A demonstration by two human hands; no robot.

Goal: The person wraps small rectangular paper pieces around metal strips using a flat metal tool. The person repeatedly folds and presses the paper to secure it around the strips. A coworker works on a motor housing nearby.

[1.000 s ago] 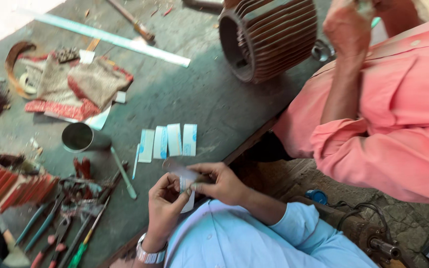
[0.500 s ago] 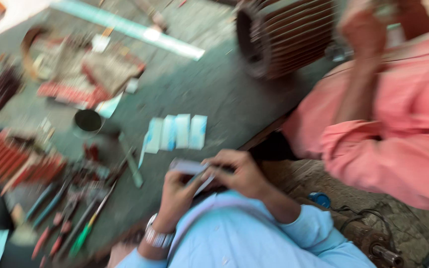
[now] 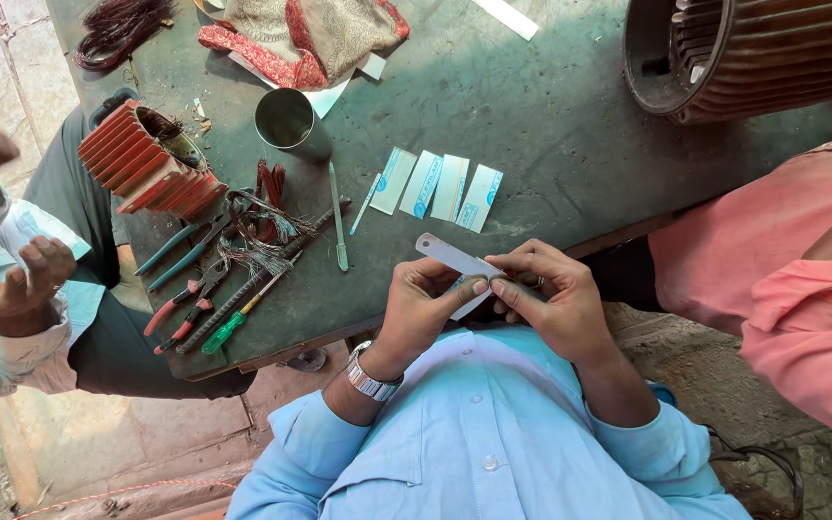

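Fingers [image 3: 477, 286] of both hands are pinched together on a thin pale strip of insulation paper [image 3: 443, 252], thumb tips nearly touching at the middle of it, so it's a proper two-handed grip and not just resting there. Left hand [image 3: 420, 306] comes at it from below with a metal wristwatch [image 3: 372, 376] on that wrist, right hand [image 3: 553, 299] is curled over the other end, and the strip pokes out up and to the left over the near edge of the dark green worktable [image 3: 551, 125], right above the light blue shirt. Just past the hands, four more cut paper slips [image 3: 438, 186] with blue print lie side by side on the table, with a slim green-handled tool [image 3: 338, 227] beside them. Further left there's a steel cup [image 3: 290, 121] lying on its side, a mess of pliers and a screwdriver [image 3: 206, 289] tangled with copper wire bits, and a red finned motor housing [image 3: 149, 159] near the table corner. A bigger ribbed brown motor casing [image 3: 753, 53] sits at the top right, and a red patterned cloth [image 3: 305, 34] at the top. Someone in a pink shirt [image 3: 787, 279] is at the right, and another person's hands [image 3: 21, 284] show at the left edge.
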